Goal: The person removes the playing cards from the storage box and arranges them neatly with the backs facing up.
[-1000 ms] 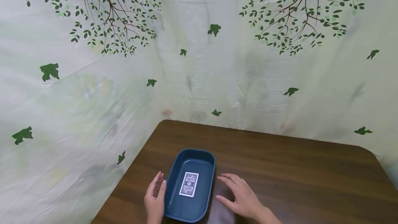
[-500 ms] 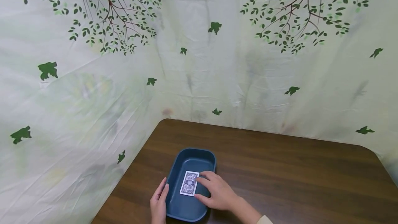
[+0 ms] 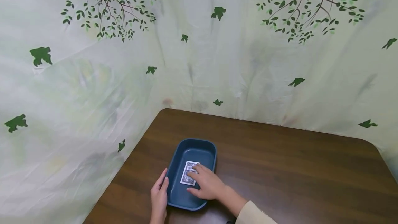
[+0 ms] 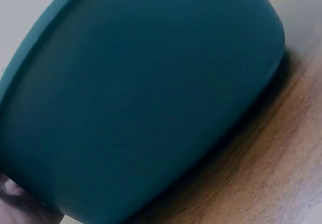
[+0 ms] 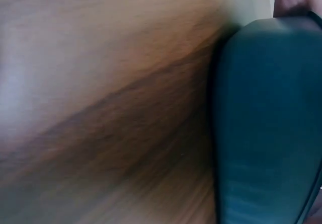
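A playing card, its patterned back up, lies flat in a blue rectangular tray in the head view. My right hand reaches over the tray's right rim with fingers spread, their tips over the card and covering part of it. Whether they touch it I cannot tell. Along the tray's left side rests my left hand, its fingers fairly straight against the outer wall. The left wrist view is mostly tray wall, with a bit of hand at lower left. The right wrist view shows the tray's other side.
The tray stands on a brown wooden table with rounded corners. Behind the table and to its left hangs a pale cloth printed with branches and leaves. A light sleeve covers my right forearm.
My right hand has moved left, from beside the tray to over the card. The left hand has come against the tray's left side. The head view has tilted slightly down.
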Motion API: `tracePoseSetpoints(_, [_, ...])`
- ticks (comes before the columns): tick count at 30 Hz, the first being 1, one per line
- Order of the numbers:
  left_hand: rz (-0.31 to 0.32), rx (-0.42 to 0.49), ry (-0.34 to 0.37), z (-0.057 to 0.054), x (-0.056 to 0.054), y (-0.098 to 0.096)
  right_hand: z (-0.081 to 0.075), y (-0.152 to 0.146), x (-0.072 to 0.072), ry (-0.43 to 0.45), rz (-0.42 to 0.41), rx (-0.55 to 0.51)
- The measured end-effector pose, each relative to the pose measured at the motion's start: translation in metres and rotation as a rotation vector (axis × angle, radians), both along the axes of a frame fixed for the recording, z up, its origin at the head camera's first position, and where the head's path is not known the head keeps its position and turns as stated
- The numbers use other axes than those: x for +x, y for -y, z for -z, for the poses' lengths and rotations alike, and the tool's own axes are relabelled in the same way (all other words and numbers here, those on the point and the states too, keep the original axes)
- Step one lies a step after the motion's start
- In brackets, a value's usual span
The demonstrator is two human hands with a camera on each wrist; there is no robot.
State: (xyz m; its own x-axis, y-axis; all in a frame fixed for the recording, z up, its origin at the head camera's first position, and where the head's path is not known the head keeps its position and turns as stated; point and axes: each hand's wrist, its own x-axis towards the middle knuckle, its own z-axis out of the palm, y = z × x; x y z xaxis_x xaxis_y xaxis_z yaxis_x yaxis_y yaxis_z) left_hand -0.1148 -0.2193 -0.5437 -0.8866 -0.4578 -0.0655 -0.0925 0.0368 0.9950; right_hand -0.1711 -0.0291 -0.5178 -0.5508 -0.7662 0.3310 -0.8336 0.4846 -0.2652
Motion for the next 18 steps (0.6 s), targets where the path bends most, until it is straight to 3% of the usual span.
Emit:
tracePoseSetpoints(4, [-0.005, 0.009, -0.025, 0.001, -0.002, -0.001, -0.001, 0.011, -0.006, 0.074, 0.031, 0.116])
tracePoseSetpoints(12, [-0.009, 0.011, -0.073, -0.001, -0.001, -0.001, 0.002, 0.036, -0.015, 0.253, 0.175, 0.303])
tracePoseSetpoints(18, [0.013, 0.019, -0.019, -0.001, -0.001, 0.0, 0.008, 0.046, -0.015, 0.332, 0.229, 0.355])
